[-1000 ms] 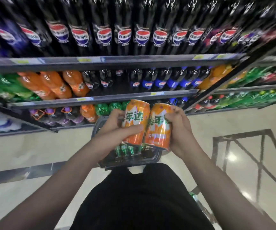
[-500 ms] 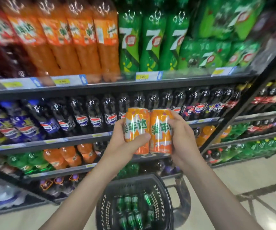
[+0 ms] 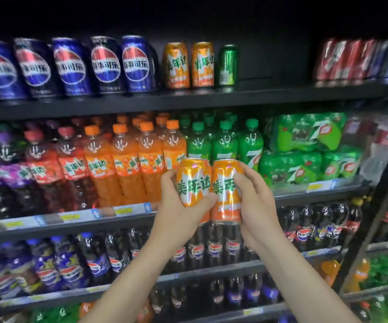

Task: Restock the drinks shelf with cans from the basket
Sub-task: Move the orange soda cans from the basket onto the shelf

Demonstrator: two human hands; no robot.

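My left hand grips an orange can with green lettering. My right hand grips a second orange can pressed against the first. Both cans are upright, held side by side in front of the bottle shelves. Higher up, the top shelf carries two matching orange cans and one green can, with a dark gap to the right of them. The basket is out of view.
Blue cola cans fill the top shelf's left, red cans its far right. Below stand orange bottles, green bottles, green multipacks and dark cola bottles. A black upright post divides the shelving at right.
Both hands have lifted the two orange cans from above the basket up past the lower shelves. The view has tilted up, so the can shelf now shows and the basket has dropped out of sight.
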